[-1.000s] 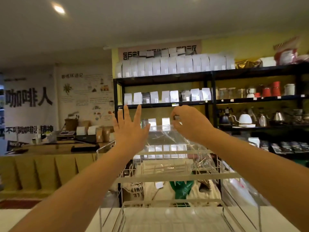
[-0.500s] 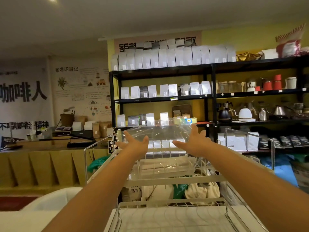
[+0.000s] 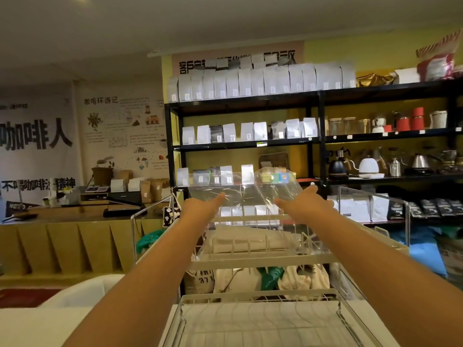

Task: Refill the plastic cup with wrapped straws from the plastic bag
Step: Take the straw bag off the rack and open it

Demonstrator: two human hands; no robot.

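A clear plastic bag lies on the top tier of a white wire rack, its loose open end standing up toward the shelves. Paper-wrapped straws fill its lower part. My left hand reaches forward at the bag's left side, fingers stretched out and fingertips against the film. My right hand does the same at the right side, thumb raised, fingers touching the film. Neither hand is closed around anything. No plastic cup is in view.
A lower wire tier sits close in front of me. Clear acrylic panels flank the rack. Behind stand black shelves with white coffee bags and kettles. A wooden counter runs at the left.
Both hands have dropped from head height and moved apart, settling on either side of the bag's upright end. The right hand, closed a second ago, has opened.
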